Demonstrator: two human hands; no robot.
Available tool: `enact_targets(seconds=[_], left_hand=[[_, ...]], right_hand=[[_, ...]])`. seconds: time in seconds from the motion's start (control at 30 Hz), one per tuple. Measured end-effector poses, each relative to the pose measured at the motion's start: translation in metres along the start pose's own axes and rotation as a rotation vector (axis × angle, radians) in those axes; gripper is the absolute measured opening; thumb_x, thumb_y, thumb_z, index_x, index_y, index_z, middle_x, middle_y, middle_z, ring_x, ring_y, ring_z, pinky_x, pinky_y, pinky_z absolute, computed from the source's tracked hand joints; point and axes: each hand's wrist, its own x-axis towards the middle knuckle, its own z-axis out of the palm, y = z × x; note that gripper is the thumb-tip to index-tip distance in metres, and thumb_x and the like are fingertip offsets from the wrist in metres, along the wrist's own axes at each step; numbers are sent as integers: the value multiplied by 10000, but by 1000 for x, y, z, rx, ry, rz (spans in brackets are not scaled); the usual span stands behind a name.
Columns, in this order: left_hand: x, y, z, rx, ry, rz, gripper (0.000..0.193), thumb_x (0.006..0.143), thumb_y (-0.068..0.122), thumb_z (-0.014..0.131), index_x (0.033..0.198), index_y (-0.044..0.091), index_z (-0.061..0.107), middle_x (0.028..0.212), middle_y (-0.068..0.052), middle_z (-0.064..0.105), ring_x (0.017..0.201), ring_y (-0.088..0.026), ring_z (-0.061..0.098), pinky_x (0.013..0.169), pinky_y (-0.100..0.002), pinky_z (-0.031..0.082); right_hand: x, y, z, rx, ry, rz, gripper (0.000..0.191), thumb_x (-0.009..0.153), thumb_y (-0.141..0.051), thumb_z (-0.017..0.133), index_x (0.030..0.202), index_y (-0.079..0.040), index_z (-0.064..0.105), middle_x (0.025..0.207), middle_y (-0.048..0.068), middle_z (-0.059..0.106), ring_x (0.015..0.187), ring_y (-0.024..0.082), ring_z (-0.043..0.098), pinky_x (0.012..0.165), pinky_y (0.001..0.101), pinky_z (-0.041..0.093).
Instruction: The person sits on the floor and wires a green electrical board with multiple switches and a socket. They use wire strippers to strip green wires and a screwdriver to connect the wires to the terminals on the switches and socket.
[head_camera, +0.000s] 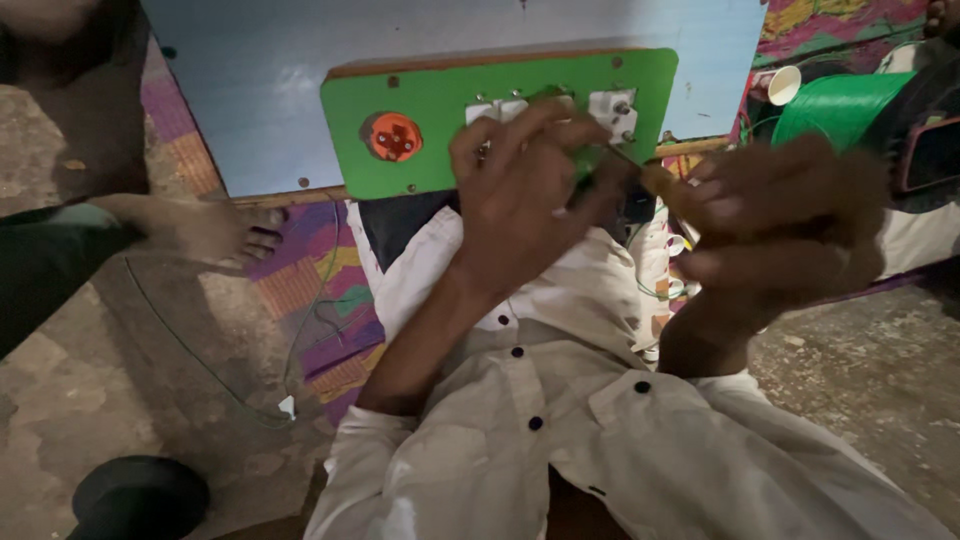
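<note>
A green board (430, 160) with an orange round socket (393, 136) and white switches (612, 105) leans against a pale blue panel (270, 70). My left hand (525, 190) rests on the board below the switches, fingers bent, pinching something small and green. My right hand (780, 225) is closed around a tool handle; a thin shaft (640, 165) points from it toward the board's lower right. The white shirt (600, 430) I wear fills the lower view.
Another person's bare foot (200, 230) and dark trouser leg lie at left on a striped mat (320, 290). A green wire spool (840, 105) sits at upper right. A black round object (140, 495) lies bottom left. A thin green wire (200, 360) trails over the concrete floor.
</note>
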Motion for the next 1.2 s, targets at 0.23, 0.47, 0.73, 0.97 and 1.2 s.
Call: enact_targets(seconds=[0.23, 0.47, 0.73, 0.97, 1.2], left_hand=[[-21, 27, -20, -49, -39, -120, 302, 867, -35, 741, 1157, 48, 719, 1076, -104, 580, 892, -217, 599, 738, -338, 525], [-25, 20, -12, -32, -8, -152, 447, 906, -132, 718, 1318, 34, 678, 1162, -85, 578, 933, -198, 642, 771, -301, 554], [-26, 20, -5, 10, 38, -168, 389, 916, -128, 759, 1256, 51, 697, 1147, -73, 583, 979, -205, 666, 760, -308, 550], [-26, 20, -5, -12, 39, -199, 367, 914, -76, 788, 1239, 74, 707, 1130, -66, 590, 952, -199, 656, 772, -306, 559], [-18, 20, -7, 59, 44, -203, 352, 968, -103, 762, 1255, 94, 709, 1167, -33, 632, 955, -173, 692, 776, -278, 578]], right_hand=[[14, 4, 0, 84, -81, 26, 153, 912, -88, 719, 896, -24, 581, 934, 118, 571, 908, 303, 675, 731, 420, 638], [6, 0, 4, 37, 55, 98, 191, 902, -165, 745, 886, -46, 598, 883, 99, 597, 813, 307, 692, 707, 431, 649], [0, -1, 6, 2, 98, 118, 190, 933, -148, 720, 869, -38, 579, 876, 99, 589, 783, 292, 696, 673, 413, 655], [5, 3, 1, 14, 19, 101, 203, 880, -94, 779, 876, -36, 584, 864, 105, 608, 783, 291, 694, 667, 406, 628], [-13, -20, 5, -353, 147, 295, 154, 1021, -46, 720, 958, -39, 580, 997, 193, 721, 920, 309, 768, 741, 377, 650]])
